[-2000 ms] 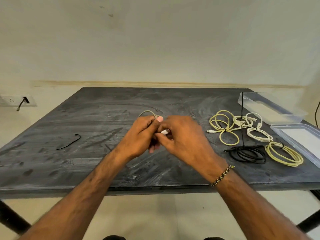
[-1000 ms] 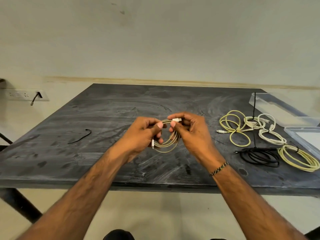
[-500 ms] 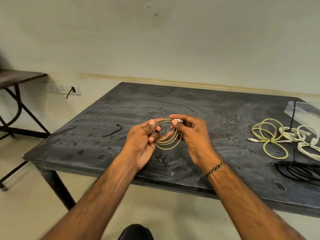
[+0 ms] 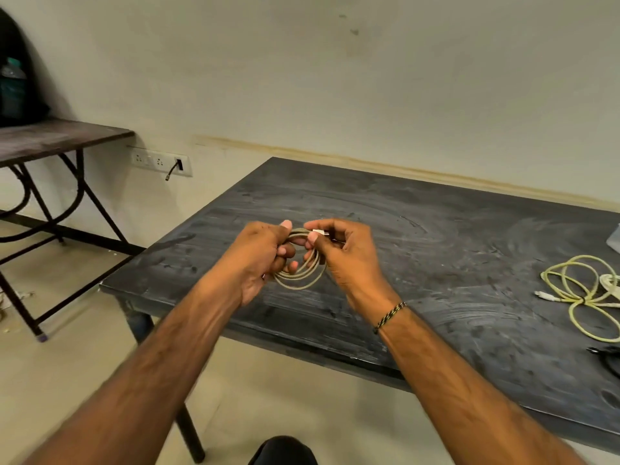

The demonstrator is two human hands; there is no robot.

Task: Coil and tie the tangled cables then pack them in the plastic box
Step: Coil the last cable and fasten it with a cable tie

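a dark scratched table (image 4: 419,250) stands by a pale wall. above it the left hand (image 4: 260,256) grips one side of a beige coiled cable (image 4: 302,273), fingers curled around the loops. the right hand (image 4: 342,255) pinches the white plug end (image 4: 318,233) at the top. if either grip loosens, i think the loops can spring open, because no tie holds them yet.

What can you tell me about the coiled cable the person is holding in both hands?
The cable is a thin, beige cord, seemingly fabric-covered, wound into several round loops. It is held in the air above the dark table, not lying on it. The left hand grips the loops on one side, and the right hand pinches the white plug end at the top. No tie shows around it yet, and the lower loops hang free.
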